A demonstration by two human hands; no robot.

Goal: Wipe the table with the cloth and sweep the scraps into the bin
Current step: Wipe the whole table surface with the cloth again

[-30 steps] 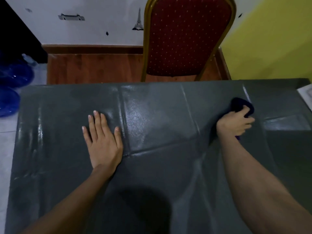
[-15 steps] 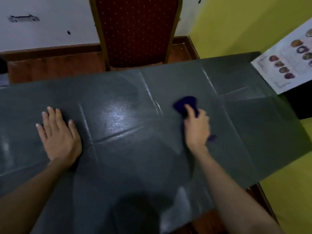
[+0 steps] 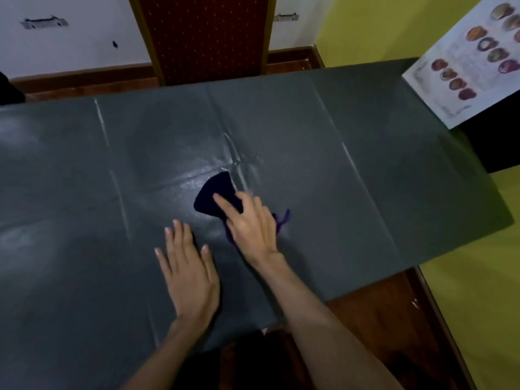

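left hand (image 3: pixel 188 273) flat on table (image 3: pixel 351 192) | right hand (image 3: pixel 250 223) pressing cloth (image 3: pixel 215 197)

Bare forearms (image 3: pixel 323 333) lead to a bare left hand (image 3: pixel 188 277) and right hand (image 3: pixel 250 229) with short nails (image 3: pixel 204 249).

I see a dark grey worktop (image 3: pixel 365 164) crossed by pale crease lines, a deep purple-blue cloth (image 3: pixel 215 197), a red chair back (image 3: pixel 208 35) speckled with pale dots, its dull gold frame (image 3: pixel 149 43), a yellow-green wall (image 3: pixel 380 23), and a white sheet (image 3: pixel 439 88) printed with reddish and green rounds.
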